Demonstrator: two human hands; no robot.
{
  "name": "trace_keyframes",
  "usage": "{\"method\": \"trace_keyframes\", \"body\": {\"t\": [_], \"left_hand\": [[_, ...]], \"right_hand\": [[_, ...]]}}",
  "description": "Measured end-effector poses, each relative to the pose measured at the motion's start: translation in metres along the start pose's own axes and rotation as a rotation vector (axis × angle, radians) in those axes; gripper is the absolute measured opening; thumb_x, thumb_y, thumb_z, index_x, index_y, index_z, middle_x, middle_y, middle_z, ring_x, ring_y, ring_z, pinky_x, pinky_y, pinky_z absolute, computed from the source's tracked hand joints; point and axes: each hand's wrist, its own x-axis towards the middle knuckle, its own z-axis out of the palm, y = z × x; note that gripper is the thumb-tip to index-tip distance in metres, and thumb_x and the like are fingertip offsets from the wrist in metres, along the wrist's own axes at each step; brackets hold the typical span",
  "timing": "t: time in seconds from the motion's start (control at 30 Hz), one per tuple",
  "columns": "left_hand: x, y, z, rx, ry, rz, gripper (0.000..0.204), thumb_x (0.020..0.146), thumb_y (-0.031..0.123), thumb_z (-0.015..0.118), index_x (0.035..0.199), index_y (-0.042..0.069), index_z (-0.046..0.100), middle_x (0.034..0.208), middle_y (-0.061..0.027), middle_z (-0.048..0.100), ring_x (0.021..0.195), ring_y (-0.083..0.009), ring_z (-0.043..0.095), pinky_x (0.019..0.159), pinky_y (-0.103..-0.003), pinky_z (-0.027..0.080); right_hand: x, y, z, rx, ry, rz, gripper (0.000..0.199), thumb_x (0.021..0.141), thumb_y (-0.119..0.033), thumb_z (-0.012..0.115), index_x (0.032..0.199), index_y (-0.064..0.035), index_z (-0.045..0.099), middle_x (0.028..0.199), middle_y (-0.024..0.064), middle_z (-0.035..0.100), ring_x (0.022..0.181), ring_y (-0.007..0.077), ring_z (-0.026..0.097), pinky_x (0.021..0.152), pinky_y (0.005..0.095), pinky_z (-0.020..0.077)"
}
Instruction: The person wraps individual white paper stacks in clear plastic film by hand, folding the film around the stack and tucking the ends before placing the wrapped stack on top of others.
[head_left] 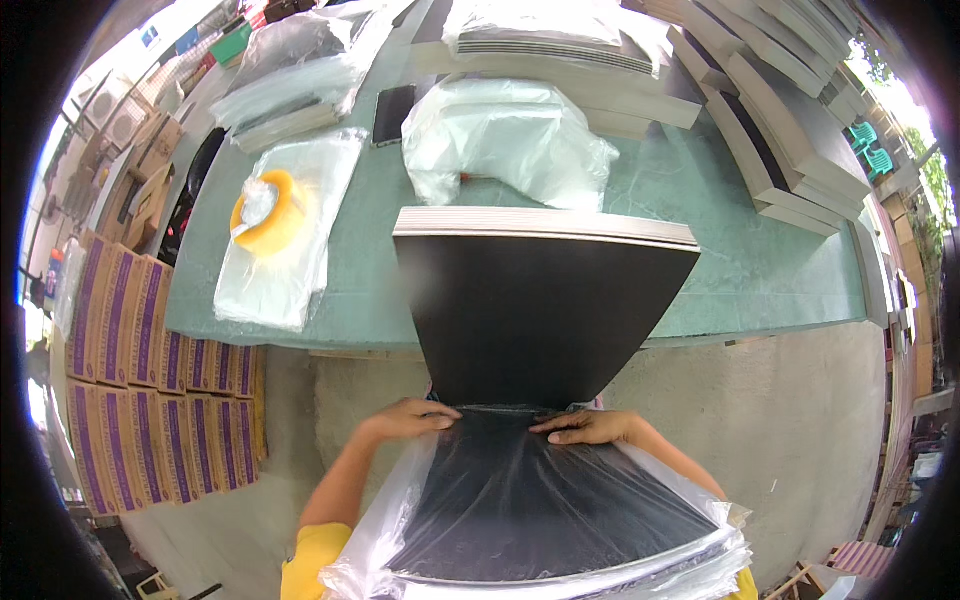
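Observation:
A stack of black boards (540, 310) with white edges leans in front of me, its far end over the table's near edge. Closer to my body lies a clear plastic bag (560, 515), stretched in creases, with a black surface showing through it. At the left of the bag's far edge, my left hand (422, 416) is closed on the film, fingertips pointing inward. My right hand (590, 428) grips the same edge on the right, forefinger and thumb against the film. I cannot tell whether bag and stack join beneath my hands.
On the green table (760, 290) lie flat plastic bags (270, 285) under a yellow tape roll (268, 215). A crumpled plastic bag (510, 135) sits beyond the boards. Board stacks (790, 140) line the right side. Cartons (160, 390) are piled at the left.

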Motion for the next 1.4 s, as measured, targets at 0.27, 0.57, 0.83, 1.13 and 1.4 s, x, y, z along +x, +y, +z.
{"method": "trace_keyframes", "body": {"t": [0.27,0.57,0.83,1.13,1.4], "left_hand": [[-0.045,0.151,-0.129,0.443,0.907,0.159,0.01,0.073,0.007,0.056,0.08,0.0,0.058,0.07,-0.0136,0.059,0.064,-0.0269,0.057,0.062,-0.035,0.045],[0.145,0.216,-0.188,1.245,0.996,0.831,0.026,0.064,0.014,0.066,0.087,0.009,0.058,0.103,-0.0096,0.051,0.098,-0.0273,0.046,0.084,-0.041,0.035],[0.193,0.224,-0.214,1.355,0.955,0.951,0.024,0.062,0.011,0.062,0.085,0.009,0.056,0.102,-0.0068,0.051,0.099,-0.026,0.045,0.083,-0.039,0.035],[0.176,0.248,-0.233,1.043,1.169,0.905,0.027,0.072,0.02,0.061,0.088,0.0,0.054,0.101,-0.0106,0.055,0.098,-0.029,0.049,0.082,-0.036,0.039],[0.04,0.261,-0.25,1.649,1.538,0.271,0.018,0.067,0.005,0.053,0.083,0.006,0.06,0.083,-0.0147,0.057,0.08,-0.0288,0.051,0.074,-0.037,0.04]], "right_hand": [[0.03,0.015,-0.006,-0.152,0.269,0.075,0.038,0.084,-0.038,0.045,0.112,-0.0132,0.053,0.11,0.0114,0.054,0.104,0.0274,0.049,0.089,0.0336,0.0369],[0.025,0.018,-0.01,-0.109,0.301,-0.002,0.033,0.086,-0.031,0.041,0.107,-0.0095,0.055,0.103,0.0129,0.057,0.094,0.0296,0.054,0.082,0.037,0.0407],[0.027,0.038,-0.017,-0.033,0.25,0.061,0.034,0.088,-0.03,0.04,0.11,-0.0075,0.053,0.107,0.0129,0.055,0.1,0.0258,0.051,0.087,0.0314,0.0385],[0.023,0.027,-0.019,-0.026,0.251,0.084,0.035,0.087,-0.03,0.041,0.113,-0.0088,0.052,0.109,0.0107,0.055,0.103,0.0255,0.05,0.089,0.0306,0.037],[0.023,0.027,-0.004,-0.145,0.395,0.027,0.035,0.086,-0.032,0.039,0.107,-0.0074,0.055,0.102,0.0141,0.057,0.097,0.0323,0.052,0.085,0.0373,0.0389]]}}
